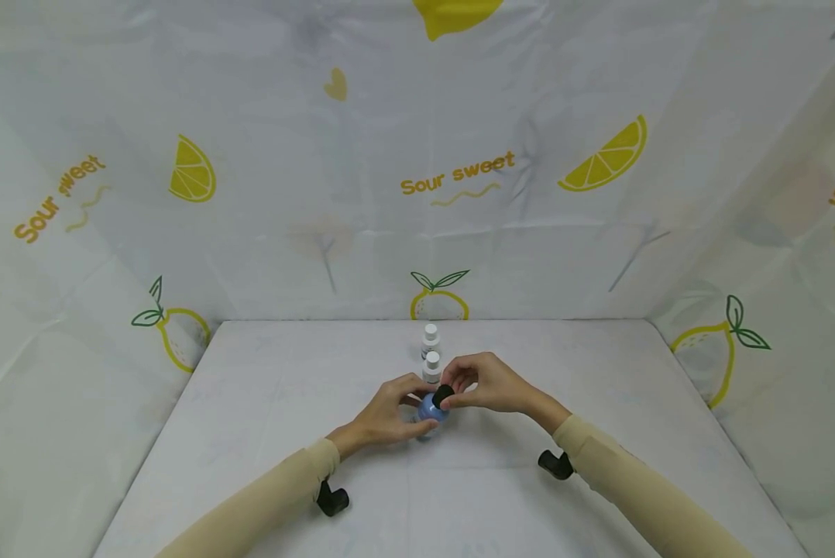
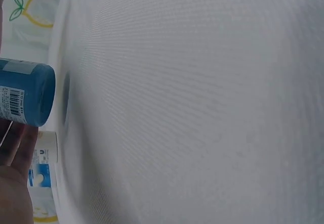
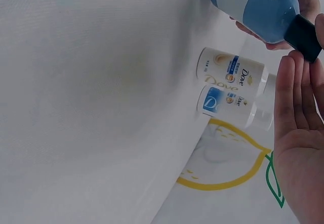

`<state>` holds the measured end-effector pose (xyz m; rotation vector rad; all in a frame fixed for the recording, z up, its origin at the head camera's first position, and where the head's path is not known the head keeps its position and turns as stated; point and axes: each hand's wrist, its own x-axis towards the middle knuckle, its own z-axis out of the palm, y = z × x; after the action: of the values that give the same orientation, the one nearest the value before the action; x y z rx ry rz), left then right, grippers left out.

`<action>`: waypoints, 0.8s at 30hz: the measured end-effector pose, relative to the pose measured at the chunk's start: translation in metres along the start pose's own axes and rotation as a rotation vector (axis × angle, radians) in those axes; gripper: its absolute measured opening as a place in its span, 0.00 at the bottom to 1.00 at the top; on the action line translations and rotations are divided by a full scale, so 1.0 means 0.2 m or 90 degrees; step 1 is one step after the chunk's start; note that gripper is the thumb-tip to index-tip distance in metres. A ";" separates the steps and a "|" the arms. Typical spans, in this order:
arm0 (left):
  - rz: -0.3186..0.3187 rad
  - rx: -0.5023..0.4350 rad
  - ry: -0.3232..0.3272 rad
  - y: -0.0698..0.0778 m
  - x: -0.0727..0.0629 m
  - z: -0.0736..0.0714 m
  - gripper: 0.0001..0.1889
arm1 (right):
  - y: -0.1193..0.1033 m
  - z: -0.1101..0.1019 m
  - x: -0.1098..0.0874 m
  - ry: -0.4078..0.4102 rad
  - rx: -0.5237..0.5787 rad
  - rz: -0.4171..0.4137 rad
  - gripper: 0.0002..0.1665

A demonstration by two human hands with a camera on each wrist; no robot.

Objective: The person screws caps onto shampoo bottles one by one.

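Observation:
A blue bottle (image 1: 427, 411) with a black cap (image 1: 443, 395) is held at the middle of the table. My left hand (image 1: 386, 412) grips the bottle's body from the left. With thumb and fingertips, my right hand (image 1: 490, 384) pinches the cap, which sits on the bottle's top. The right wrist view shows the bottle (image 3: 263, 11) tilted, its cap (image 3: 304, 38) between the right thumb and fingers. In the left wrist view the bottle's base (image 2: 45, 95) appears slightly off the table.
Just behind the hands, two white Dove bottles with white caps stand one behind the other, the nearer bottle (image 1: 431, 370) and the farther bottle (image 1: 430, 341). A white table (image 1: 285, 496) lies beneath, with lemon-printed curtains (image 1: 264, 232) at the back and sides.

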<state>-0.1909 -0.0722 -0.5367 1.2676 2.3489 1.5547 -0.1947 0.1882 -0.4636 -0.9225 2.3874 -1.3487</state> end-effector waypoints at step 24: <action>-0.036 -0.021 0.007 -0.04 -0.02 0.02 0.25 | 0.03 -0.01 -0.02 0.029 0.045 0.004 0.08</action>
<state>-0.1912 -0.0729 -0.5455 1.1775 2.3346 1.5812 -0.1952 0.1936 -0.4672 -0.8747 2.3568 -1.4560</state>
